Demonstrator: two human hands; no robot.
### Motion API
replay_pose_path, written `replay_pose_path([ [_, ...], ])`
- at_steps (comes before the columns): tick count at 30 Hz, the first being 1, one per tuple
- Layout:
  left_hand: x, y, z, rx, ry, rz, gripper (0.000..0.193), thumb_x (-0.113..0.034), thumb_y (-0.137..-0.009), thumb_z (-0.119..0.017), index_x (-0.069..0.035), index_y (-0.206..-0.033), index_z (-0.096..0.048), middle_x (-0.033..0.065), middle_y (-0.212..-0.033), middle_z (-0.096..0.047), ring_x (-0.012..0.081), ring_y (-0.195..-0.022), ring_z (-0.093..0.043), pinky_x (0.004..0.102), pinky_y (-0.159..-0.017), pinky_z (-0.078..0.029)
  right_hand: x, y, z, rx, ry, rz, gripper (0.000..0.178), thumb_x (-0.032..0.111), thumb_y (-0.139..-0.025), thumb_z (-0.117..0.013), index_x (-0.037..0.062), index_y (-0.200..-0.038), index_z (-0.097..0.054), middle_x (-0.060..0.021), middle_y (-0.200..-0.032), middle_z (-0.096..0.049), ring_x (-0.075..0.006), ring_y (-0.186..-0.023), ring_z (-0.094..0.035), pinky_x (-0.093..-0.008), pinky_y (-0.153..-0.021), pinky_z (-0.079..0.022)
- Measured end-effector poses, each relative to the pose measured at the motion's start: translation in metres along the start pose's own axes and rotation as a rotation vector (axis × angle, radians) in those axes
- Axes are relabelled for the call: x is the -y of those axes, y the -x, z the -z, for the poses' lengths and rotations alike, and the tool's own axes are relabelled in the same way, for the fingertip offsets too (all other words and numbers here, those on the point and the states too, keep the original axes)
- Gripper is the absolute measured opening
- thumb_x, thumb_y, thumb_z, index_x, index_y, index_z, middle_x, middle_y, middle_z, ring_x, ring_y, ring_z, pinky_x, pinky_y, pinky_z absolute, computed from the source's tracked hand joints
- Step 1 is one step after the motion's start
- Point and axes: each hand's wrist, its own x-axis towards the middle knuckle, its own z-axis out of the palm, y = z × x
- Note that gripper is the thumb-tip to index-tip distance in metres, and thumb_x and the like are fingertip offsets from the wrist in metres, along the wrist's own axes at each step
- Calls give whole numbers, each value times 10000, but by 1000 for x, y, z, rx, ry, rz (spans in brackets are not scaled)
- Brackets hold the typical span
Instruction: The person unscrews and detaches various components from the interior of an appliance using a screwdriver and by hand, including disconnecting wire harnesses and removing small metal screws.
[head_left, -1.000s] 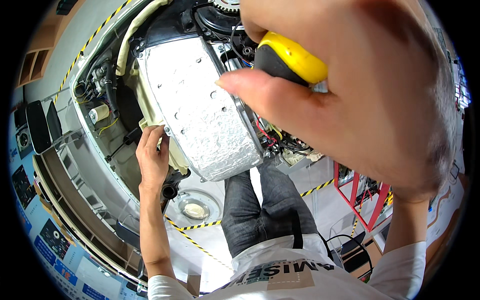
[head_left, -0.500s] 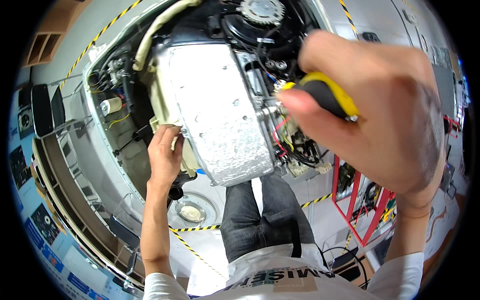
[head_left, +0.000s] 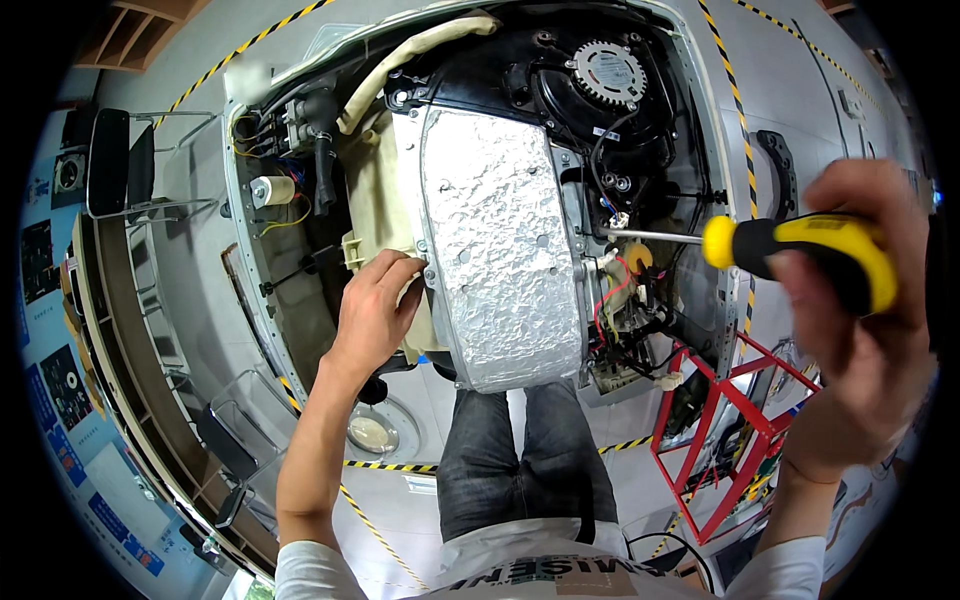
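Note:
A yellow-and-black screwdriver [head_left: 815, 255] is gripped in my right hand [head_left: 860, 330], its shaft pointing left. The shaft's end lies over the right edge of a foil-covered metal housing [head_left: 500, 250]; whether it touches anything cannot be told. At that housing's left flange, my left hand [head_left: 375, 305] has its fingertips pinched together beside the small screws. What lies between those fingertips, if anything, is hidden. A cream plastic tub [head_left: 385, 195] borders the flange. Right of the housing are loose coloured wires [head_left: 612, 295] and connectors.
The opened appliance has a black fan casing with a toothed motor wheel [head_left: 608, 73] at its far end. A cream hose [head_left: 405, 60] and a white cylinder [head_left: 272, 191] sit to the left. A red metal frame [head_left: 715, 430] stands at right; a round door [head_left: 385, 430] lies below.
My right hand has drawn back to the right with the screwdriver, uncovering its shaft. My left hand stays at the flange. The whole view has shifted, so the appliance appears farther right.

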Motion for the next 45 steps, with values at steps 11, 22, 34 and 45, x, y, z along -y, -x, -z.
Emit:
replay_pose_path([
  [11, 1, 0, -5, -32, 56, 32, 252, 58, -746, -724, 0, -974, -633, 135, -887, -625, 320, -797, -642, 386, -695, -513, -133, 28, 0, -384, -729, -356, 466, 401, -1034, -483, -4, -1256, -550, -105, -1260, -547, -105, -927, -615, -234, -787, -511],
  [22, -3, 2, -5, -14, -86, -5, 333, 132, -674, -696, -2, -969, -615, 145, -882, -639, 342, -772, -630, 408, -661, -501, -147, -34, -94, -428, -941, -449, 372, 316, -955, -662, -8, -1138, -656, -90, -949, -660, -141, -730, -604, -256, -713, -483],
  [34, -10, -9, 12, 171, -8, 184, 379, 146, -630, -686, -3, -972, -620, 145, -900, -633, 353, -804, -633, 410, -696, -509, -172, -59, -115, -317, -916, -421, 335, 312, -966, -628, 13, -1114, -655, -66, -941, -652, -106, -728, -585, -238, -667, -471],
  [45, -18, -10, 9, 138, -31, 181, 393, 127, -640, -679, -3, -1006, -616, 154, -957, -627, 362, -849, -629, 409, -723, -507, -185, -57, -122, -275, -1009, -482, 334, 317, -970, -627, 7, -1093, -655, -66, -894, -639, -102, -698, -566, -234, -648, -457],
])
